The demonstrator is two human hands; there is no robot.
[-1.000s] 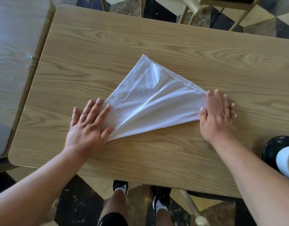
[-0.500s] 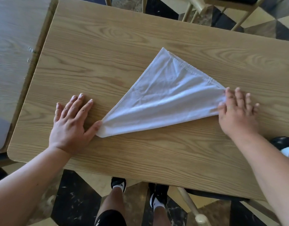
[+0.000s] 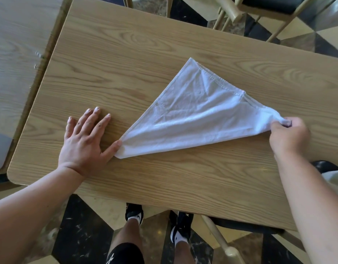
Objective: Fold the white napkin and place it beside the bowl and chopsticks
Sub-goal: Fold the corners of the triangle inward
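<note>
White cloth lies on the wooden tabletop (image 3: 126, 54) in front of you: the napkin (image 3: 193, 119) already sits folded into a triangle, its apex pointing away from you and its long folded edge running toward your left. Your left hand (image 3: 84, 141) is flat and open on the wood, fingers spread, with only the thumb tip touching the napkin's near-left corner to pin it. Your right hand (image 3: 290, 138) is closed on the right corner, pinching the gathered cloth and lifting it slightly off the surface, so the fabric bunches and wrinkles toward that grip. Judged from this, you have the first diagonal fold done, and you look set to bring the right corner across for a second fold, though that is not yet made. The layers are not perfectly flush along the hemmed far edge, so smoothing will likely be needed. Neither a bowl nor chopsticks can be made out in view; a dark round shape (image 3: 328, 166) shows past your right forearm at the frame edge, but you cannot tell what it is. Placement beside the setting is therefore all left to do.
</note>
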